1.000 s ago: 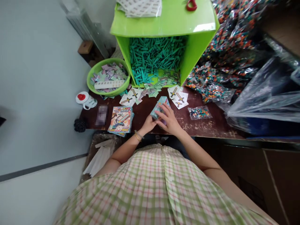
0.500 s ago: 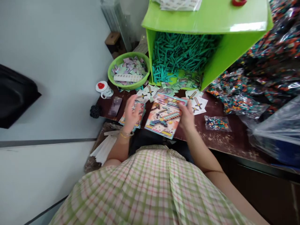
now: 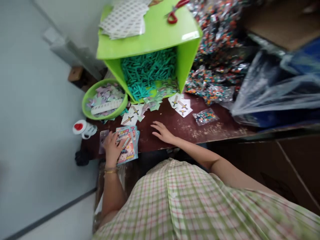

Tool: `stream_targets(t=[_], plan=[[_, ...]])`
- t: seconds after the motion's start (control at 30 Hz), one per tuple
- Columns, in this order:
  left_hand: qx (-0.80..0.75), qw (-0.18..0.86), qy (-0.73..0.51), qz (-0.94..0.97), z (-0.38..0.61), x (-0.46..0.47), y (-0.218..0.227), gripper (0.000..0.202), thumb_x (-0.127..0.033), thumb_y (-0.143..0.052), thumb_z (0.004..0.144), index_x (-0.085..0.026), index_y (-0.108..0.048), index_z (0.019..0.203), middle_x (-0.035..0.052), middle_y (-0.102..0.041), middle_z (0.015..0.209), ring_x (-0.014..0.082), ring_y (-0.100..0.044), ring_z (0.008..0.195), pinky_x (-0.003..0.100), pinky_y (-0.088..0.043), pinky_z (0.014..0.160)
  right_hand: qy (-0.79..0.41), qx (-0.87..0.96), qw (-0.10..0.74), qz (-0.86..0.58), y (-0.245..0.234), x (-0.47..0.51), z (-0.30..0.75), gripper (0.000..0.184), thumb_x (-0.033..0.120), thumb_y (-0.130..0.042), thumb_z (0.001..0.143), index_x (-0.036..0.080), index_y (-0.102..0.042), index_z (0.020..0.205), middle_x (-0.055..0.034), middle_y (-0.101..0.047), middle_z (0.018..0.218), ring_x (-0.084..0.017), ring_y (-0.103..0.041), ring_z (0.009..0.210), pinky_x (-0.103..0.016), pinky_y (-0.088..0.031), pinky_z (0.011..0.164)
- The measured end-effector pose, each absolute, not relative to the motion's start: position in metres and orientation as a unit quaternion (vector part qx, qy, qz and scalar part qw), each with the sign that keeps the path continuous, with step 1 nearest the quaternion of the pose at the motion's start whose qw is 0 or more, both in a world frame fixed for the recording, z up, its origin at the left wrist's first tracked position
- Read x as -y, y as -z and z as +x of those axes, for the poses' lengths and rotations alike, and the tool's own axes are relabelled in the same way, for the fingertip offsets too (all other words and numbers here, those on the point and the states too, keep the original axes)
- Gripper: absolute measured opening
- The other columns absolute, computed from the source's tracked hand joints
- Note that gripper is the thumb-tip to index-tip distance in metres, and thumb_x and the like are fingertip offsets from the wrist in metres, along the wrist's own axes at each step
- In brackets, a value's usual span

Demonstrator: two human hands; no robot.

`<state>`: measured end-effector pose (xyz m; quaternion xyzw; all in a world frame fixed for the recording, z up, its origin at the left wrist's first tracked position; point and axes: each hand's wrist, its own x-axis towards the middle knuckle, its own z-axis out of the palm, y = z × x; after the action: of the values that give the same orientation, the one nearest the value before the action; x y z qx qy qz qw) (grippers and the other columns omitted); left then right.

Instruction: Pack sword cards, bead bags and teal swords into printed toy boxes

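My left hand (image 3: 111,146) lies with its fingers spread on a stack of colourful printed packets (image 3: 128,144) at the near left edge of the dark brown table (image 3: 200,128). My right hand (image 3: 162,132) rests open and flat on the bare table top to the right of the stack, holding nothing. Small white cards printed with swords (image 3: 182,105) lie beyond it, and more sword cards (image 3: 131,115) lie further left. A small clear bag of coloured beads (image 3: 205,116) sits to the right.
A bright green box (image 3: 155,36) on its side holds teal plastic pieces, with red scissors (image 3: 173,13) and printed sheets on top. A green bowl (image 3: 92,95) of paper slips, a white cup (image 3: 83,129) and a phone (image 3: 102,138) are at the left. Bags of beads (image 3: 220,50) pile up at the right.
The packet that both hands held up now lies on the stack under my left hand. My right hand has let go and dropped flat onto the table. The view has swung right.
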<state>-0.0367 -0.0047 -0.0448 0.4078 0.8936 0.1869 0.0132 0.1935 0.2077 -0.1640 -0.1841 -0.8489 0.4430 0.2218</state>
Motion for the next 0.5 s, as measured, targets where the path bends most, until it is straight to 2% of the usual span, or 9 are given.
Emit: stream_targets(t=[0.07, 0.1, 0.17, 0.23, 0.3, 0.4, 0.5], plan=[[-0.885, -0.039, -0.185, 0.425, -0.028, -0.007, 0.034, 0.048, -0.044, -0.061, 0.097, -0.019, -0.067, 0.137, 0.0216, -0.045, 0.165, 0.0444, -0.035, 0.158, 0.070, -0.028, 0.128, -0.364, 0.852, 0.257, -0.277, 0.173, -0.253, 0.247, 0.043, 0.040, -0.052, 0.107, 0.021, -0.065, 0.143, -0.0172, -0.053, 0.158, -0.028, -0.044, 0.153, -0.057, -0.035, 0.127], [-0.873, -0.056, -0.202, 0.440, -0.020, -0.015, 0.029, 0.047, -0.045, -0.059, 0.098, -0.020, -0.068, 0.136, 0.0209, -0.047, 0.164, 0.0434, -0.037, 0.156, 0.069, -0.030, 0.127, -0.322, 0.844, 0.264, -0.337, 0.177, -0.274, 0.276, 0.041, 0.037, -0.053, 0.105, 0.019, -0.067, 0.140, -0.0187, -0.054, 0.157, -0.030, -0.045, 0.152, -0.058, -0.034, 0.127], [-0.834, -0.059, -0.261, 0.483, -0.001, -0.038, 0.026, 0.045, -0.047, -0.056, 0.100, -0.021, -0.068, 0.135, 0.0190, -0.055, 0.157, 0.0387, -0.048, 0.150, 0.062, -0.038, 0.126, -0.251, 0.808, 0.249, -0.471, 0.184, -0.307, 0.335, 0.044, 0.035, -0.060, 0.102, 0.015, -0.067, 0.140, -0.0225, -0.051, 0.158, -0.035, -0.042, 0.153, -0.065, -0.031, 0.126], [-0.782, -0.016, -0.311, 0.540, 0.024, -0.067, 0.032, 0.044, -0.049, -0.054, 0.101, -0.023, -0.069, 0.134, 0.0158, -0.064, 0.146, 0.0334, -0.059, 0.140, 0.054, -0.046, 0.122, -0.217, 0.772, 0.199, -0.563, 0.187, -0.319, 0.384, 0.056, 0.037, -0.070, 0.096, 0.014, -0.062, 0.146, -0.0251, -0.045, 0.163, -0.042, -0.036, 0.156, -0.073, -0.028, 0.123], [-0.724, 0.068, -0.329, 0.602, 0.049, -0.100, 0.049, 0.044, -0.052, -0.053, 0.101, -0.025, -0.069, 0.131, 0.0130, -0.070, 0.137, 0.0305, -0.065, 0.132, 0.050, -0.050, 0.118, -0.220, 0.766, 0.153, -0.584, 0.185, -0.312, 0.413, 0.070, 0.042, -0.078, 0.091, 0.016, -0.057, 0.153, -0.0246, -0.040, 0.168, -0.045, -0.031, 0.158, -0.076, -0.026, 0.122], [-0.651, 0.200, -0.315, 0.661, 0.081, -0.149, 0.089, 0.045, -0.056, -0.051, 0.098, -0.023, -0.072, 0.120, 0.0128, -0.075, 0.125, 0.0305, -0.071, 0.120, 0.050, -0.055, 0.113, -0.246, 0.796, 0.134, -0.537, 0.180, -0.282, 0.417, 0.083, 0.048, -0.087, 0.083, 0.020, -0.056, 0.154, -0.0216, -0.038, 0.170, -0.045, -0.028, 0.160, -0.071, -0.021, 0.127], [-0.634, 0.241, -0.300, 0.671, 0.104, -0.184, 0.129, 0.045, -0.058, -0.050, 0.095, -0.023, -0.074, 0.109, 0.0150, -0.077, 0.117, 0.0332, -0.074, 0.110, 0.054, -0.057, 0.109, -0.274, 0.795, 0.165, -0.515, 0.179, -0.254, 0.395, 0.080, 0.052, -0.090, 0.079, 0.019, -0.062, 0.146, -0.0207, -0.046, 0.166, -0.043, -0.030, 0.160, -0.069, -0.023, 0.127]])
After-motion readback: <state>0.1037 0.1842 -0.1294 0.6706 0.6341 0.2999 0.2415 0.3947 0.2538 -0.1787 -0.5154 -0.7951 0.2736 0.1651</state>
